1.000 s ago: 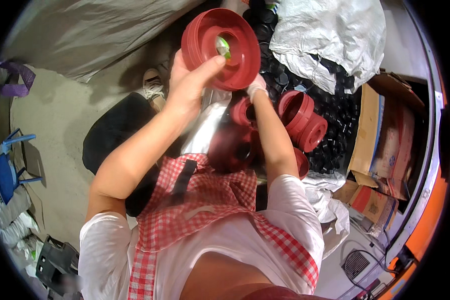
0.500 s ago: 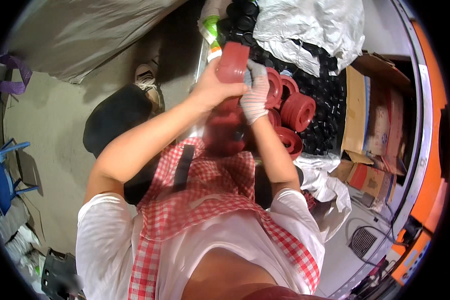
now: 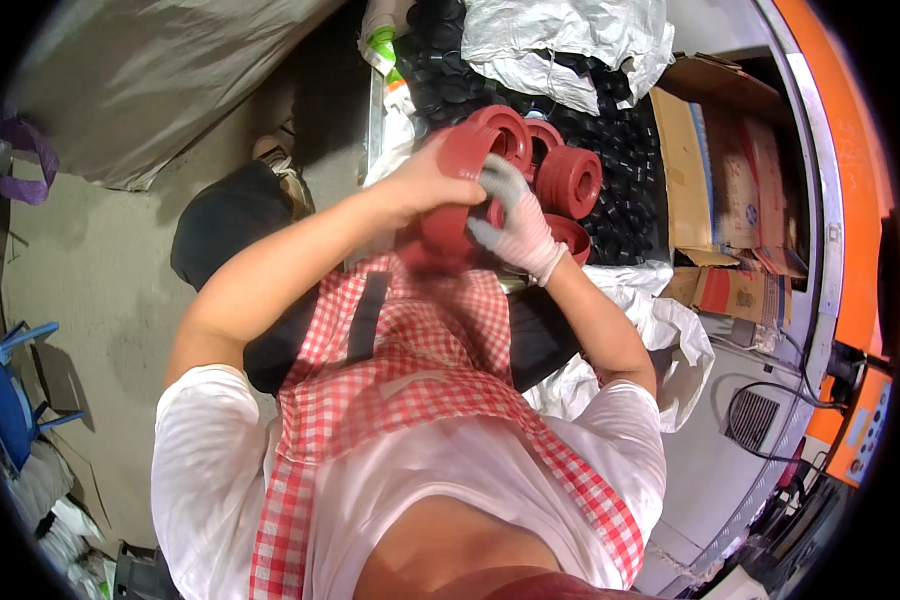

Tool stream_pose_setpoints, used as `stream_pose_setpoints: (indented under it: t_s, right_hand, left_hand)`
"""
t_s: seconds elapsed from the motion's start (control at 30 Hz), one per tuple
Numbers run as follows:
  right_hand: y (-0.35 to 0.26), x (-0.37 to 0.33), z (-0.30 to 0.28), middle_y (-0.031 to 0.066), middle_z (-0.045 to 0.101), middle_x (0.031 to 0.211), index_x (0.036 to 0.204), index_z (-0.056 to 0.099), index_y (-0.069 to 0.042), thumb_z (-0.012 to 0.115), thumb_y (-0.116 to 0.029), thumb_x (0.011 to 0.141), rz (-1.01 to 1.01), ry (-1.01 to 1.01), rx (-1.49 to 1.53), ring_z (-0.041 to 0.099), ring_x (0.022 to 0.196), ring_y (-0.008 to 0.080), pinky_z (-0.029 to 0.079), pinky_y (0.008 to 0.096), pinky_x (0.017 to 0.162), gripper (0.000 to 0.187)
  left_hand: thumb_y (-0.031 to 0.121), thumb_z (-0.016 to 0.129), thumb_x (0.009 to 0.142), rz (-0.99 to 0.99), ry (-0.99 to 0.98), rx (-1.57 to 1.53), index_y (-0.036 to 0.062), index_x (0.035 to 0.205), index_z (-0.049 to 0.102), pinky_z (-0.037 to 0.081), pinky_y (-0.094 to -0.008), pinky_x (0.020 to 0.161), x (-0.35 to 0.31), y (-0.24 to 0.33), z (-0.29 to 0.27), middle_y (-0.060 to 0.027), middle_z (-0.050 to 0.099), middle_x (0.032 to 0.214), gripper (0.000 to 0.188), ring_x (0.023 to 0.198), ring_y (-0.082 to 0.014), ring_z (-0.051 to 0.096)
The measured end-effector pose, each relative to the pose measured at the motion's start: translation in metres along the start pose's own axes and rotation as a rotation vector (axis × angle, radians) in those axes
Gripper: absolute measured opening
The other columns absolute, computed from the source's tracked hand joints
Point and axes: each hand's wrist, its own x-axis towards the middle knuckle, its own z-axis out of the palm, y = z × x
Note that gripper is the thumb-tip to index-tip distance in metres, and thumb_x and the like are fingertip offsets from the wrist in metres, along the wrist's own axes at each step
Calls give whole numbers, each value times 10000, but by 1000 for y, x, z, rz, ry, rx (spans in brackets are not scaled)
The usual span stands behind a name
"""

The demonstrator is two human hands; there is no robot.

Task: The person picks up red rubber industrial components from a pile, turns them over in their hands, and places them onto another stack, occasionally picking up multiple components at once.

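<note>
Open floor (image 3: pixel 110 270) on person's left, blue stool (image 3: pixel 12 410) well apart at far side; right side tight, cardboard boxes (image 3: pixel 685 175) beside black round pieces (image 3: pixel 625 190). Those heaped loose beyond hands, white sack (image 3: pixel 570 35) over far part, other red parts (image 3: pixel 573 180) on near part. Red ring (image 3: pixel 462 155) held in air just left of them, open end facing right, axis roughly crosswise, exact tilt unclear. Bare left hand (image 3: pixel 417 190) clamped round its outside; gloved right hand (image 3: pixel 526 235) half open, fingers by its rim, cannot tell whether gripping
</note>
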Motion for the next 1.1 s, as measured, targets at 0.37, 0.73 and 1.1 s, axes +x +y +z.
stream_pose_setpoints:
  t_s: [0.37,0.73,1.1]
  right_hand:
    - [9,-22,26,165,549,1116,1169,529,-35,605,2,647,-33,78,-272,494,1148,388,395,427,1009,529]
    - [21,-28,28,93,554,1196,1284,452,-70,507,-298,929,913,225,1369,589,969,163,505,303,760,425]
    - [8,-33,32,84,553,1180,1270,455,-39,607,-189,870,696,315,1157,571,1023,154,497,324,854,453]
  left_hand:
    - [220,734,731,-247,13,104,19,1221,559,493,-284,824,6,28,2,-53,654,1015,558,899,-142,627]
    - [363,781,607,96,156,644,-55,1425,310,392,-336,1021,3,-21,5,-266,490,1312,1032,1219,-330,497]
    - [205,781,669,54,215,596,3,1400,402,447,-282,931,-3,-26,13,-119,614,1181,848,1051,-167,596]
